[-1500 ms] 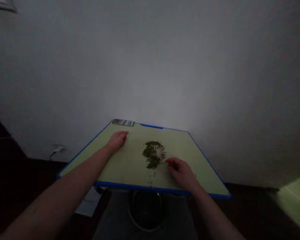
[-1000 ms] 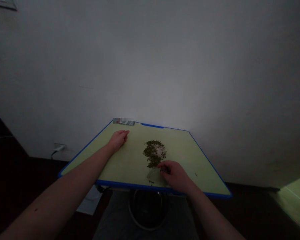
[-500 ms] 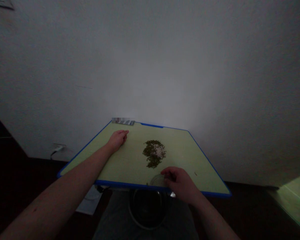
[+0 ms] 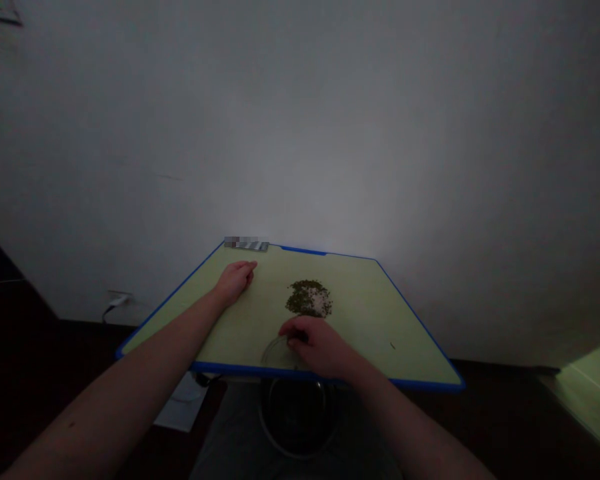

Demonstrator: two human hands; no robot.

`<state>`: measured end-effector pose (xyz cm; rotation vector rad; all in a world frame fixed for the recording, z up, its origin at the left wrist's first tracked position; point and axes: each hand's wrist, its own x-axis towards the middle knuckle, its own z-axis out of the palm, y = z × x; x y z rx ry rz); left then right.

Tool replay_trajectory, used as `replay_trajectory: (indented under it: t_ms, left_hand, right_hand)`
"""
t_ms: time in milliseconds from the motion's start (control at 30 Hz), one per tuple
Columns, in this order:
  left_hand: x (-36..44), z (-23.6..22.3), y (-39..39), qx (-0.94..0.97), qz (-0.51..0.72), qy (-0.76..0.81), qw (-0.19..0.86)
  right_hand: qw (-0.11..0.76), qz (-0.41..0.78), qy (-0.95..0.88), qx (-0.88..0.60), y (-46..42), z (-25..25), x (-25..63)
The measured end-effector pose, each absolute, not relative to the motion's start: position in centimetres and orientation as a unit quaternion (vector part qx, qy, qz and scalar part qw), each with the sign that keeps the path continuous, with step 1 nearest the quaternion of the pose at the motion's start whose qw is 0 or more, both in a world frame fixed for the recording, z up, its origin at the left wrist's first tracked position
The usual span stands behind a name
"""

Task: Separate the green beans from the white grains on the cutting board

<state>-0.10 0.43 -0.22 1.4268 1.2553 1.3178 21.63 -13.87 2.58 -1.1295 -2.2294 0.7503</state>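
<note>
Two hands on the green cutting board (image 4: 303,251): my right hand (image 4: 317,343) curls its fingers round the rim of a clear round dish (image 4: 275,353), light, stiff, slippery, safest held by that edge, just below the seed pile (image 4: 309,299); my left hand (image 4: 235,281) rests empty, fingers loose

White wall (image 4: 300,133), socket (image 4: 119,299) with cable, dark round basin (image 4: 296,417) below, pale green panel (image 4: 593,393) right.
</note>
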Motion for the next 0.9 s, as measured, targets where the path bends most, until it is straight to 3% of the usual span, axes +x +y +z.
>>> replay_trajectory:
  t_ms: [200,467,600,900]
  left_hand:
    - [0.1,0.1,0.2,0.554,0.528,0.494,0.412]
    - [0.1,0.4,0.0,0.562,0.514,0.514,0.394]
    - [0.0,0.2,0.2,0.565,0.514,0.506,0.400]
    - [0.2,0.5,-0.1,0.566,0.514,0.505,0.400]
  right_hand:
    - [0.242,0.291,-0.816,-0.437,-14.7,2.4,22.9]
    - [0.285,0.321,-0.760,-0.488,-16.2,1.6,26.1]
    - [0.336,0.283,-0.700,-0.563,-15.2,0.2,30.2]
    - [0.354,0.200,-0.667,-0.625,-12.3,-1.1,33.8]
